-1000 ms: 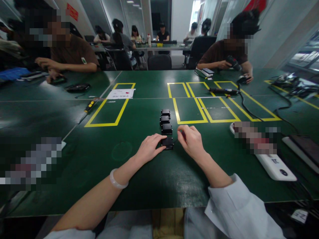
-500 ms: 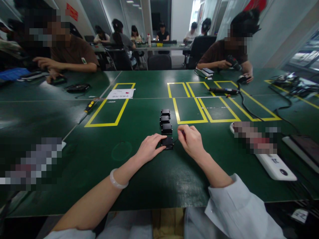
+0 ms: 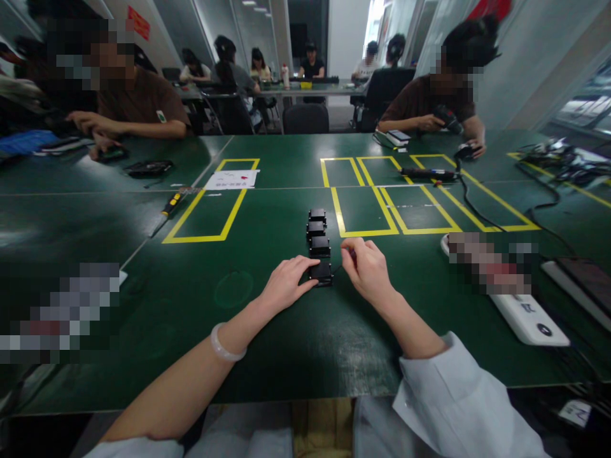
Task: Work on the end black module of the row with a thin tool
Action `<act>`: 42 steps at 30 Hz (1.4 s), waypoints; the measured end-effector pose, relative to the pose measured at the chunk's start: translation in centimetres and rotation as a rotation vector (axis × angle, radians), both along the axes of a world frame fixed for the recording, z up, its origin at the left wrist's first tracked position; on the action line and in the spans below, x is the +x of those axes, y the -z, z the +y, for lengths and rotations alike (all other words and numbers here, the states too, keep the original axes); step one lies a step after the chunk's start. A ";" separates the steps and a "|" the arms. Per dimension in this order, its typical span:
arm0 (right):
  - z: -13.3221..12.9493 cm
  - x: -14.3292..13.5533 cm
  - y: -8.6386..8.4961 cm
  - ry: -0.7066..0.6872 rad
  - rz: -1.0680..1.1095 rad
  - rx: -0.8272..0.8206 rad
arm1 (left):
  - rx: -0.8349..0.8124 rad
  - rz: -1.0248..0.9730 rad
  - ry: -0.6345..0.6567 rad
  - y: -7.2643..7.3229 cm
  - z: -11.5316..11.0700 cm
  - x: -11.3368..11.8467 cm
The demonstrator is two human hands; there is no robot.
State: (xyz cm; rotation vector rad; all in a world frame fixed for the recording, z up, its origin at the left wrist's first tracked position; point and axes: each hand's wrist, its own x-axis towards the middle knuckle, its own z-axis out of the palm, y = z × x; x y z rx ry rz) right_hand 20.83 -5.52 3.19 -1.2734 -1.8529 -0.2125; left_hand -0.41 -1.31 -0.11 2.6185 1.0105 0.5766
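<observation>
Several small black box-shaped parts [image 3: 319, 245] stand in a row on the green table, running away from me. My left hand [image 3: 289, 280] holds the nearest black box [image 3: 320, 271] at its left side, with the thumb at its near edge and the fingertips at its far corner. To the right of that box my right hand [image 3: 365, 264] is closed around what looks like a small screwdriver [image 3: 337, 270]. Its thin dark shaft points to the box's right side; most of its handle is hidden in my fingers.
Yellow tape rectangles [image 3: 365, 234] mark the table beyond. A yellow-black screwdriver [image 3: 172, 203] lies left, a black pen-shaped tool [image 3: 428, 174] right with its cable. White power strips [image 3: 529, 318] flank both sides. Two co-workers sit opposite, one holding a power drill [image 3: 447, 119].
My right hand's fingers have shifted slightly around the tool, showing a little more of its dark handle. My left hand and the black boxes stay in place.
</observation>
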 end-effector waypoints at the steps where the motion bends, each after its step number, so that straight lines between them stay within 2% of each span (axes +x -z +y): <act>1: 0.0 0.0 0.0 0.001 0.002 0.004 | 0.000 -0.001 0.000 0.0 0.0 0.0; 42: 0.1 0.4 0.0 0.013 -0.003 -0.008 | 0.011 -0.007 0.008 -0.1 0.0 0.0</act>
